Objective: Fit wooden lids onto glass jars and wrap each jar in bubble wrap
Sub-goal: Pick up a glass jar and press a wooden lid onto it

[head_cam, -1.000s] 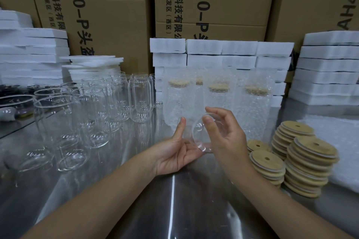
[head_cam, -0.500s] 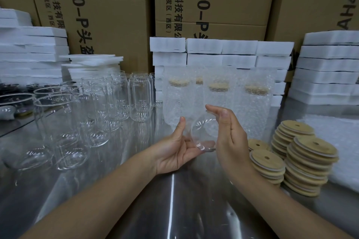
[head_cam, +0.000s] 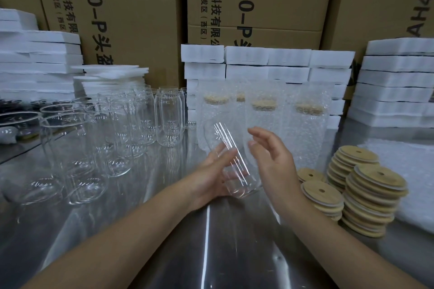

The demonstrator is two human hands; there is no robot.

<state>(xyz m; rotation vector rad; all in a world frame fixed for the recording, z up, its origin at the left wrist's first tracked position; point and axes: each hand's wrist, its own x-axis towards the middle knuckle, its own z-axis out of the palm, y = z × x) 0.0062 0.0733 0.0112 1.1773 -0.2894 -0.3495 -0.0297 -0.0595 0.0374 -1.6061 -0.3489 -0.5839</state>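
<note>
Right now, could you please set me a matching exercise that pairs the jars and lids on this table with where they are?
Things:
1. held jar
2. lid stacks
3. wrapped jars
4. bare jars

Places:
A. left part of the table
B. tilted in the left hand
C. middle back, lids fitted
D. right part of the table

Pairs: 1-B, 2-D, 3-C, 4-A

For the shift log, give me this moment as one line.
left hand: holds glass jar, tilted, no lid | right hand: open beside jar | wooden lids: stacked at right | step: lid not yet fitted
</note>
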